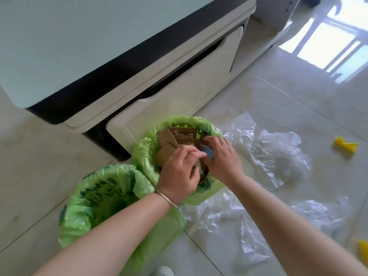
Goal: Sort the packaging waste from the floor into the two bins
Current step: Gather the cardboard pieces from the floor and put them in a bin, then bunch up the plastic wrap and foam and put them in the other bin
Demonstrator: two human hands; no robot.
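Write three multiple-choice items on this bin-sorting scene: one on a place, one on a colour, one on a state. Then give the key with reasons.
1. Where does the cardboard sit?
A. in the far bin
B. in the near bin
C. on the cabinet

2. What colour are the bin liners?
A. black
B. green
C. blue

3. What are both hands doing?
A. hanging idle
B. pressing into the far bin
C. lifting plastic film

Key:
1 A: brown pieces fill the far bin.
2 B: both the near bin and the far one are green.
3 B: left hand and right hand reach into it.
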